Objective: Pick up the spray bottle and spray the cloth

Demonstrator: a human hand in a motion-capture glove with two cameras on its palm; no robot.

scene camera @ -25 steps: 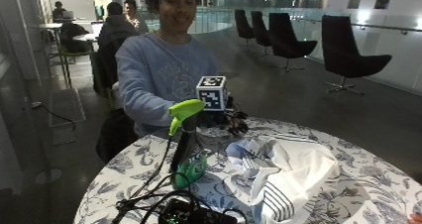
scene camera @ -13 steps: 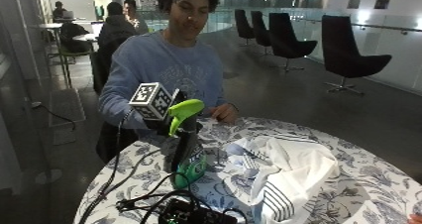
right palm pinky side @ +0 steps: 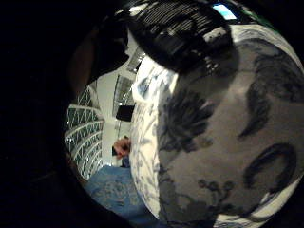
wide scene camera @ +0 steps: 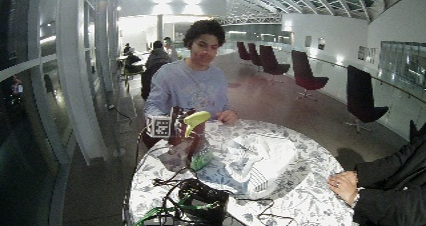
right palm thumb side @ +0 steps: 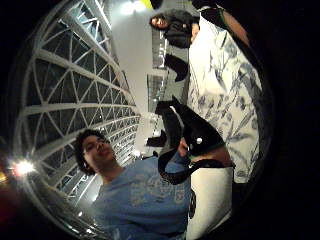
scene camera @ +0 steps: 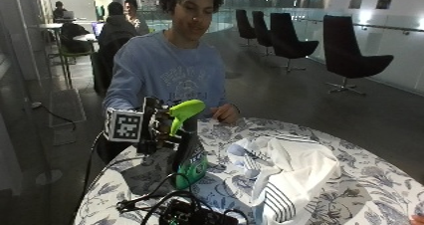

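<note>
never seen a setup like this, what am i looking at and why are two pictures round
No robot here: a person sits at a round floral-patterned table wearing a black glove on the right hand. The two round pictures come from wide-angle cameras on that palm, so they show the tabletop and room from odd angles. The other two are cameras across the table. On the table stand a dark spray bottle with a lime-green trigger head and a crumpled white cloth with dark stripes. The gloved hand is at the bottle's neck; whether it grips is unclear.

Dark chairs, shiny floor, glazed roof.
</note>
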